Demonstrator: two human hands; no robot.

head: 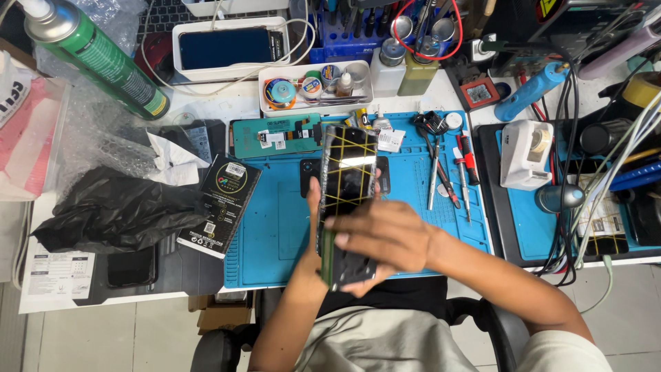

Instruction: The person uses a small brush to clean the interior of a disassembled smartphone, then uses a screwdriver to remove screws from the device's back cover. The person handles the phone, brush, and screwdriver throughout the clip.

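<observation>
Holding phone upright over blue mat, near bench front edge. Left hand grips phone's left side, thumb up along edge. Right hand lies across phone's lower half, fingers curled over glass. Yellow tape crosses dark screen. Tweezers on mat toward right. Green spray can at bench back-left corner. Black booklet at mat's left edge.
</observation>
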